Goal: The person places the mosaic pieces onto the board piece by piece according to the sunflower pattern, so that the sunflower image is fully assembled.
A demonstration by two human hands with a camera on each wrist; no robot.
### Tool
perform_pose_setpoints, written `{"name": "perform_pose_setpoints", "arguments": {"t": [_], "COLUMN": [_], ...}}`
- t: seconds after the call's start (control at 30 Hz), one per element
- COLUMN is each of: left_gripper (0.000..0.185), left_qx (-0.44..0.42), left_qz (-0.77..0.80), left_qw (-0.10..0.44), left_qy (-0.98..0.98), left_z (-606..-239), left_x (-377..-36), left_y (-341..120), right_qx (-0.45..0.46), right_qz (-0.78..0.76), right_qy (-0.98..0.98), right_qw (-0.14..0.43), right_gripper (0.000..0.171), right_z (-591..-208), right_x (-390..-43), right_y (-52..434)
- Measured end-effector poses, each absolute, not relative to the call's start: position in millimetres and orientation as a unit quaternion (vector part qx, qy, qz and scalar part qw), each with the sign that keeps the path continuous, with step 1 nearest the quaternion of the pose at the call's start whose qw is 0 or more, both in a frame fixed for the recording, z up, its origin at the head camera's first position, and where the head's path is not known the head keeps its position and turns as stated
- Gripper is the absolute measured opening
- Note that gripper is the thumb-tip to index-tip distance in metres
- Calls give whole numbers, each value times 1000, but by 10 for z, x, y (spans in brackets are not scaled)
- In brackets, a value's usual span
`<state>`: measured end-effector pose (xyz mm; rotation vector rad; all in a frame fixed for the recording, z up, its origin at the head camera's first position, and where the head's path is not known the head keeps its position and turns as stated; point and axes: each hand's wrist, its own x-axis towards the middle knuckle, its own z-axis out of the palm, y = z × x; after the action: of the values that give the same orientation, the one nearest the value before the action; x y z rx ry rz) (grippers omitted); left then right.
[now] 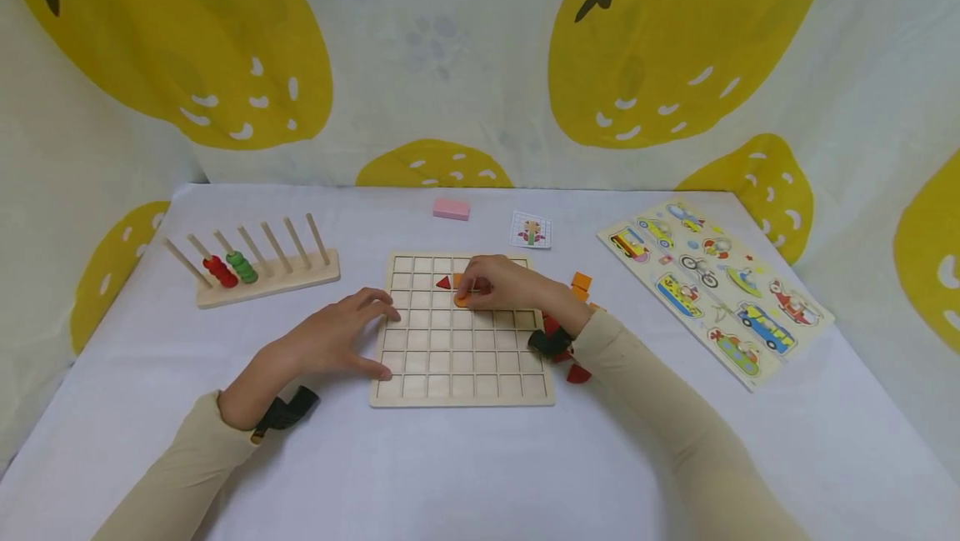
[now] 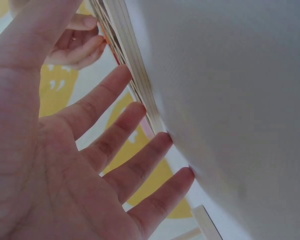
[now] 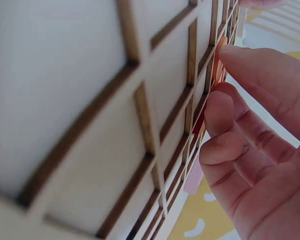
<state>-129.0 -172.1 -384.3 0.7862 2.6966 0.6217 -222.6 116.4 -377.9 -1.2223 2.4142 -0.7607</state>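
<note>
my right hand (image 1: 501, 283) has its thumb and pointing finger pinched on a small orange piece (image 1: 461, 303), and the other fingers are curled in. the orange piece is right at my fingertips, over the wooden board (image 1: 462, 400) with lots of little squares. i can't tell if it sits flat in its square, as my fingers hide part of it. a red triangle (image 1: 443, 283) lies just past my right fingertips, a bit to their left.

my left hand (image 1: 330, 333) holds nothing. its fingers are spread apart, by the left edge of the board.

to do this well, i think i should line up the sides of the orange piece with the square under my fingers, then press it softly until it is flat. if i push too hard or brush sideways, i could bump the red triangle. a light touch from my left fingers could stop the board sliding. i can check the picture card (image 1: 542, 241), ahead and to the right of my right fingertips.
</note>
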Motion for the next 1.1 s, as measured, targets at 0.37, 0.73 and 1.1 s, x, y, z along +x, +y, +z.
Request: {"name": "perform_pose_setpoints", "arguments": {"t": [0.37, 0.73, 1.1], "left_gripper": [71, 72, 72], "left_qx": [272, 269, 271], "left_qz": [211, 215, 214], "left_qw": [132, 133, 128], "left_qy": [930, 930, 930], "left_z": [-3811, -3835, -3838], "left_x": [-1287, -1280, -1270], "left_y": [-1705, -1733, -1731], "right_qx": [-389, -349, -307], "right_qz": [-278, -272, -306], "right_qy": [861, 880, 884], "right_qw": [175, 171, 174], "right_gripper": [11, 10, 14], "right_z": [-3696, -3697, -3741], "right_x": [-2224, -2206, -2172], "right_y": [1447, 1757, 2129]}}
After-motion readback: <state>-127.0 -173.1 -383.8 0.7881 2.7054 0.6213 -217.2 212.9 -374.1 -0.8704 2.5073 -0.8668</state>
